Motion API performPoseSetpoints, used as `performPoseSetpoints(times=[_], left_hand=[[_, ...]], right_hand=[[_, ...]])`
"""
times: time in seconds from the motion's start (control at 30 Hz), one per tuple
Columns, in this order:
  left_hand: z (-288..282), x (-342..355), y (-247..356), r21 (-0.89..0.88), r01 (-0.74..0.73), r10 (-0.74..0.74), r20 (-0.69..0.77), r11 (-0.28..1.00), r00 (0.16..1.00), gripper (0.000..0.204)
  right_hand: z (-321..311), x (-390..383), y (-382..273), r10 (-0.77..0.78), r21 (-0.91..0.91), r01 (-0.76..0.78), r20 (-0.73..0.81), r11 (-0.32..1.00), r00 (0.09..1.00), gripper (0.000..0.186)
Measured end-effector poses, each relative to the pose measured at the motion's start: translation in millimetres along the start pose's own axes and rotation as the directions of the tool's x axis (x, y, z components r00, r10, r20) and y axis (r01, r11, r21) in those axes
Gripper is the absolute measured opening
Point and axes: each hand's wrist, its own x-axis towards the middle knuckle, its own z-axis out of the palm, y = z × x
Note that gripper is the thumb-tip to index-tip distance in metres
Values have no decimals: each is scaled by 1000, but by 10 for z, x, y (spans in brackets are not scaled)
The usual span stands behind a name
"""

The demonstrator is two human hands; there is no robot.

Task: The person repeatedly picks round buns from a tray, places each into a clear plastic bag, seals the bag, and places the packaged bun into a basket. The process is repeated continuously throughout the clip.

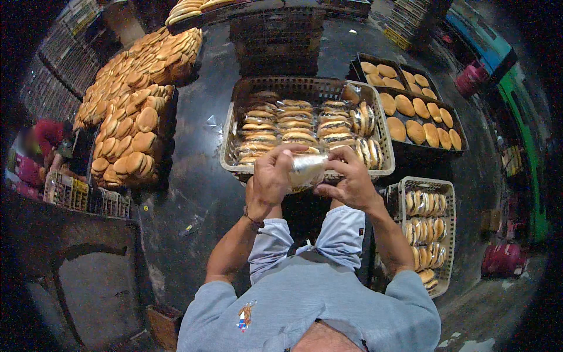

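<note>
Between my two hands is a shiny clear plastic bag (308, 169); whether a bun is inside it I cannot make out. My left hand (271, 180) is closed on the bag's left side, thumb on top. On its right side the fingers of my right hand (352, 180) pinch the plastic. Both hands are over the near rim of a pale plastic crate (226, 141). Rows of filled buns (296, 123) in clear wrapping fill much of that crate. Some wrapped buns at its right side stand on edge.
Loose flat buns (138, 126) are heaped at the left. Dark baking trays (404, 142) with rows of buns lie at the right. Below them stands another crate (451, 234) of wrapped buns. A person (44, 141) is at the far left beside a small crate (61, 190).
</note>
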Motion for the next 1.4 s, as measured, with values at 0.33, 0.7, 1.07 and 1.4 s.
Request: performPoseSetpoints(times=[0.33,0.7,1.07,1.4], left_hand=[[-127,459,-901,-805,350,-457,112,479,882,57],[-489,156,-1152,-56,315,-317,-42,947,947,49],[-578,1,-1266,671,-208,317,-41,712,948,27],[-542,45,-1249,664,-228,299,7,712,954,21]], right_hand=[[367,203,-134,-45,-364,74,88,928,995,72],[381,947,1259,44,-148,-66,-145,987,988,57],[789,2088,3554,276,-476,-231,27,849,961,50],[1025,1745,3361,285,-746,-72,162,663,945,37]])
